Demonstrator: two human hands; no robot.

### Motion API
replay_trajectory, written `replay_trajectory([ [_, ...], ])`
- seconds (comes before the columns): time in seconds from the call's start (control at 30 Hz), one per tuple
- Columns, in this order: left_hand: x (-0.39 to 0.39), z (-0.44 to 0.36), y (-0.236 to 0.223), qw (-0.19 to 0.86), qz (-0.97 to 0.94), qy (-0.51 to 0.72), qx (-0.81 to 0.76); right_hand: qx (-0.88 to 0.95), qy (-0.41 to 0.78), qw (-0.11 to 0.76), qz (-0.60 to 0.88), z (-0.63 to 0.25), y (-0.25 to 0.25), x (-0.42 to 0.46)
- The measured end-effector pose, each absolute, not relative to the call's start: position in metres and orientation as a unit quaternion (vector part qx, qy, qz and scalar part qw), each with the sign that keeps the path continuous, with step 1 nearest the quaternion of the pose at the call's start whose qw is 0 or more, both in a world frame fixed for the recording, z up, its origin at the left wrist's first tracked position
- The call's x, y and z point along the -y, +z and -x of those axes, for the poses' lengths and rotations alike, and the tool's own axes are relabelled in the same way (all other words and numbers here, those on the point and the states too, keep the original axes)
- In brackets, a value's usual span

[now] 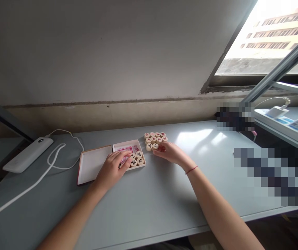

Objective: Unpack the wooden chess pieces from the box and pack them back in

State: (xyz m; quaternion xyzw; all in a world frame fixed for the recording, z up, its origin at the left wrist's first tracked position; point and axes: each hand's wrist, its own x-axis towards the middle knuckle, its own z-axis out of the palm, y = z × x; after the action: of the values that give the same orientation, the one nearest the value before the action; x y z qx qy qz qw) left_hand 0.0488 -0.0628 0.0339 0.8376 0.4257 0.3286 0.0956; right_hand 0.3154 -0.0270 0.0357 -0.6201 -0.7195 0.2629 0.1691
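My left hand (116, 165) reaches over a small open box (145, 163), thumb and fingertips closed at the edge of a Chinese chess piece (133, 156). More round wooden pieces with black characters, including one at the box's right corner (139, 161), lie beside it. The fingers partly cover the box's left side. On the table to the right, my right hand (168, 152) has thumb and fingers closed on a black-marked Chinese chess piece (155, 146). That piece sits at the front of a close-packed group, where several red-marked pieces (153, 139) stand in rows.
The box's hinged lid (95, 163) lies open at left. A white power bank-like device (29, 154) and a white cable (34, 185) rest on the grey table (149, 208). A wall stands behind; a shelf with chargers (279, 111) and blurred-out patches are at right.
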Motion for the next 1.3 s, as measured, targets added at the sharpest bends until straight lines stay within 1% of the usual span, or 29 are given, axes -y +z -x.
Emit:
replay_trajectory([
  [0.1,0.062,-0.049,0.033,0.091,-0.837,0.330,-0.427,0.725,0.206,0.148,0.641,-0.309,0.033,0.028],
  [0.2,0.062,-0.049,0.034,0.086,-0.838,0.325,-0.429,0.726,0.177,0.140,0.650,-0.306,0.031,0.027],
  [0.33,0.060,-0.050,0.037,0.043,-0.859,0.305,-0.410,0.734,0.170,0.127,0.645,-0.309,0.035,0.028],
  [0.4,0.056,-0.052,0.039,0.013,-0.866,0.286,-0.410,0.747,0.191,0.139,0.622,-0.308,0.040,0.031],
  [0.5,0.047,-0.057,0.041,-0.014,-0.861,0.230,-0.453,0.770,0.266,0.191,0.547,-0.299,0.048,0.039],
  [0.57,0.042,-0.061,0.041,-0.018,-0.859,0.162,-0.485,0.784,0.298,0.197,0.507,-0.290,0.050,0.045],
  [0.67,0.040,-0.067,0.041,-0.016,-0.859,0.077,-0.506,0.811,0.285,0.175,0.479,-0.276,0.047,0.050],
  [0.73,0.042,-0.070,0.041,-0.009,-0.857,0.061,-0.512,0.823,0.272,0.169,0.470,-0.270,0.043,0.051],
  [0.9,0.049,-0.074,0.039,0.027,-0.837,0.117,-0.534,0.832,0.255,0.172,0.463,-0.267,0.036,0.050],
  [1.03,0.053,-0.073,0.038,0.037,-0.832,0.179,-0.524,0.831,0.244,0.177,0.467,-0.269,0.041,0.051],
  [1.13,0.056,-0.073,0.039,0.048,-0.821,0.257,-0.508,0.819,0.236,0.220,0.474,-0.268,0.047,0.053],
  [1.2,0.059,-0.074,0.040,0.074,-0.817,0.307,-0.483,0.812,0.242,0.255,0.465,-0.267,0.051,0.053],
  [1.3,0.063,-0.076,0.043,0.125,-0.813,0.343,-0.453,0.803,0.282,0.280,0.443,-0.266,0.055,0.054],
])
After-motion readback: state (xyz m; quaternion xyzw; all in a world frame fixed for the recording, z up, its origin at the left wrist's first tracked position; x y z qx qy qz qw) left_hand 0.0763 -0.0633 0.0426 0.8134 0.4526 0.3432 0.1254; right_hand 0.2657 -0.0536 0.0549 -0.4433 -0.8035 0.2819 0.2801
